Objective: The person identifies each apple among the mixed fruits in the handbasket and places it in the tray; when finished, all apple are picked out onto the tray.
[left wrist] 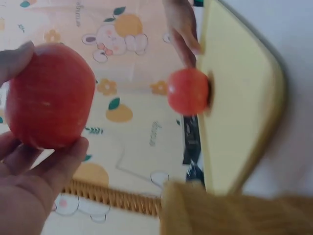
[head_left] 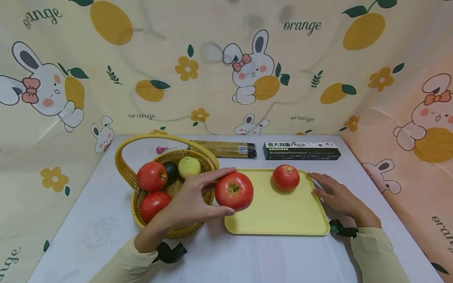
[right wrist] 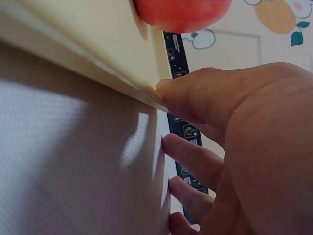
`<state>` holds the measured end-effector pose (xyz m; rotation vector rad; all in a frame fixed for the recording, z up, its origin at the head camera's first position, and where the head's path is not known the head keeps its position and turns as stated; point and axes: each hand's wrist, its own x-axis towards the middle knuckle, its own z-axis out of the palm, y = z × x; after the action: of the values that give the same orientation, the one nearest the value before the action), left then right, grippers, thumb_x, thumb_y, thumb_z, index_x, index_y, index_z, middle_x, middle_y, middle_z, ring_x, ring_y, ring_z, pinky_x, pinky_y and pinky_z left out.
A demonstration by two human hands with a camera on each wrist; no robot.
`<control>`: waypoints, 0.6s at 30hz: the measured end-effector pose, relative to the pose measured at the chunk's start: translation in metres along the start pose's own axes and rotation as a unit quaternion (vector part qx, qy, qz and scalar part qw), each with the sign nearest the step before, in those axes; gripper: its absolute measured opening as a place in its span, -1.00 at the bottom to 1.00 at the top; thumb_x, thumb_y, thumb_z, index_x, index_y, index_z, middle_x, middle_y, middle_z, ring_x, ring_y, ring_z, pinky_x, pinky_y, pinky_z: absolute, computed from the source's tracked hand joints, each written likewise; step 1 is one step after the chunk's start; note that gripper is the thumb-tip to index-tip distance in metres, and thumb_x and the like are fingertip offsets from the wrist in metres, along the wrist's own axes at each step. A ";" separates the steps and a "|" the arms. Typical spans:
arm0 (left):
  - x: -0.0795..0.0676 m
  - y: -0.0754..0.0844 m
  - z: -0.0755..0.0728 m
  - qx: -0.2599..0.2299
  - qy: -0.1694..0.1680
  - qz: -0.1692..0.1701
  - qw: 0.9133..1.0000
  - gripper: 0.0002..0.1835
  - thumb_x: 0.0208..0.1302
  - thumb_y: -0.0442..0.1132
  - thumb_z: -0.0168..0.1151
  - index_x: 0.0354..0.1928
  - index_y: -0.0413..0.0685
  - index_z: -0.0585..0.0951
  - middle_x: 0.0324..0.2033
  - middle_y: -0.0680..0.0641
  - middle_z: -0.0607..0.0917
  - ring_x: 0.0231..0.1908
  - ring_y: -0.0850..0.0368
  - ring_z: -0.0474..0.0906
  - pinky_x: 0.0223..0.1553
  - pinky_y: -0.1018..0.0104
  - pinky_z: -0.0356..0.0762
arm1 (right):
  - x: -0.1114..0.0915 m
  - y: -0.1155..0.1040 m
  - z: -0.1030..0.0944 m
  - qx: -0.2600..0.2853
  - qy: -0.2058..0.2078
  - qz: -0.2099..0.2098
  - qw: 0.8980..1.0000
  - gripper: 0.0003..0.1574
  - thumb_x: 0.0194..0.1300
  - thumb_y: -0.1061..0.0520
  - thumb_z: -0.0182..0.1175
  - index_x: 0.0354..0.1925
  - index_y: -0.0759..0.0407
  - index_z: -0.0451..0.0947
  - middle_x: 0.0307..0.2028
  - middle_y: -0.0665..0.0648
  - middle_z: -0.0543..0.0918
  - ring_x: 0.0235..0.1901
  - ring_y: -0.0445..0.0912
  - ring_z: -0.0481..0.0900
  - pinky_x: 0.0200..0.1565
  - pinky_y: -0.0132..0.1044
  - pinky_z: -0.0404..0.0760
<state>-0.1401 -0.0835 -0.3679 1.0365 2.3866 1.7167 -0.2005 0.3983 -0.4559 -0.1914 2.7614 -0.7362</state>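
My left hand point(head_left: 192, 198) grips a red apple point(head_left: 234, 191) between thumb and fingers. The apple is held up near the left end of a yellow tray point(head_left: 276, 220), beside the wicker basket point(head_left: 136, 206); in the left wrist view the held apple point(left wrist: 51, 95) shows its smooth side. A second red apple point(head_left: 286, 177) sits on the tray toward its back right. At the tray's right edge rests my right hand point(head_left: 339, 198), fingers extended. In the right wrist view, the thumb point(right wrist: 183, 95) lies at the tray rim and the other fingertips are down by the table.
Inside the basket are two red apples point(head_left: 152, 176), a dark round fruit point(head_left: 171, 171) and a yellow-green fruit point(head_left: 189, 167); its handle point(head_left: 166, 136) arches up. Behind stand a pasta box point(head_left: 302, 151), a long pack of spaghetti point(head_left: 226, 149) and a wrapped lollipop point(head_left: 161, 149).
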 end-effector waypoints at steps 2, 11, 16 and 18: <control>0.009 0.001 0.006 -0.008 -0.003 -0.001 1.000 -0.08 0.11 -0.20 0.74 0.55 0.10 0.55 0.32 0.08 0.73 0.27 0.14 0.69 0.26 0.22 0.75 | 0.000 0.000 0.000 0.001 -0.001 0.000 1.000 -0.03 0.61 -0.20 0.25 0.76 -0.03 0.11 0.66 0.51 0.15 0.57 0.62 0.11 0.35 0.69 0.28; 0.042 0.008 0.031 -0.026 -0.016 0.009 1.000 -0.09 0.16 -0.20 0.71 0.57 0.01 0.52 0.36 0.04 0.71 0.29 0.15 0.66 0.23 0.33 0.73 | 0.000 0.000 0.000 -0.002 0.000 -0.006 1.000 -0.02 0.61 -0.22 0.24 0.76 -0.03 0.12 0.66 0.50 0.16 0.57 0.62 0.12 0.35 0.70 0.27; 0.060 0.012 0.041 -0.012 -0.008 0.015 1.000 -0.09 0.17 -0.18 0.71 0.57 0.00 0.52 0.35 0.00 0.72 0.27 0.14 0.67 0.21 0.38 0.73 | -0.001 0.000 0.000 -0.002 0.000 -0.005 1.000 -0.02 0.62 -0.22 0.23 0.76 -0.01 0.11 0.66 0.50 0.15 0.57 0.63 0.10 0.35 0.69 0.28; 0.067 0.013 0.044 -0.008 -0.003 0.012 1.000 -0.10 0.16 -0.17 0.71 0.56 -0.02 0.53 0.34 -0.01 0.72 0.26 0.13 0.68 0.20 0.39 0.73 | -0.001 -0.001 0.000 -0.001 0.000 -0.005 1.000 -0.03 0.62 -0.22 0.23 0.76 -0.01 0.11 0.66 0.51 0.16 0.57 0.63 0.11 0.34 0.68 0.29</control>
<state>-0.1686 -0.0095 -0.3511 1.0707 2.3625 1.7342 -0.1996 0.3978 -0.4555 -0.2058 2.7630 -0.7357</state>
